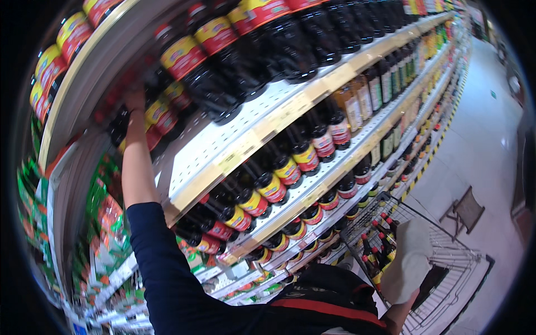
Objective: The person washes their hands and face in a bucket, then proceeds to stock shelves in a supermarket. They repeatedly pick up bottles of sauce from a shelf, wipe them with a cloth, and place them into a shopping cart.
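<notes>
My left arm stretches up into the upper shelf. My left hand (135,99) is blurred among dark bottles with red caps at the shelf's back left corner, its fingers mostly hidden. Close beside the wrist stands a dark sauce bottle (161,115) with a yellow and red label. A bare strip of the white perforated shelf (217,144) lies to the right of it. At the lower right, my right hand (412,296) is largely covered by the grey cloth (406,259) that it holds over a wire shopping cart (448,268).
Several red-capped bottles (379,251) stand in the cart. Larger dark bottles (213,88) line the upper shelf's right side. Lower shelves carry rows of smaller bottles (268,184). Green and orange packets (111,209) fill the left racks. A folding stool (464,209) stands on the aisle floor.
</notes>
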A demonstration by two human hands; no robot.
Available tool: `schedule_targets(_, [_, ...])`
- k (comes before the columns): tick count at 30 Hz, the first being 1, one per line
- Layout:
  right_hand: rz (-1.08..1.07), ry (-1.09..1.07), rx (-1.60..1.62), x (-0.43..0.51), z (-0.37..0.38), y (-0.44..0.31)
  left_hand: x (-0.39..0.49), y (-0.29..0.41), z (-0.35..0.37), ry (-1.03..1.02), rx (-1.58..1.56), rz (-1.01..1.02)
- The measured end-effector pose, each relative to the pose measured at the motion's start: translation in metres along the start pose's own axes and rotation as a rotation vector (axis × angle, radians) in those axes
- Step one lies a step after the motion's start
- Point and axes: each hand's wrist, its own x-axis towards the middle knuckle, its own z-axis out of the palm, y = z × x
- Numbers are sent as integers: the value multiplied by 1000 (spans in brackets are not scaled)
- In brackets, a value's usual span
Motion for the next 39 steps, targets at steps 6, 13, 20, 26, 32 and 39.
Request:
schedule_targets(6, [-21, -136, 144, 8, -30, -2, -2, 16, -23, 116, -1041, -477])
schedule_targets(13, [-88, -367, 239, 7, -43, -3, -112, 91, -351, 81, -1467, 37])
schedule_targets(20, [-189, -295, 529, 11, -39, -28, -234, 89, -559, 408, -2310, 213])
schedule_targets(26, [-211, -280, 853, -43, -26, -58, -307, 182, -619, -396, -3235, -62])
schedule_targets(32, [154, -219, 320, -97, -33, -4, -351, 236, -646, -857, -3226, -167])
schedule_targets(39, [306, -206, 637, -128, -54, 29, -448, 314, -665, -1251, -3313, 296])
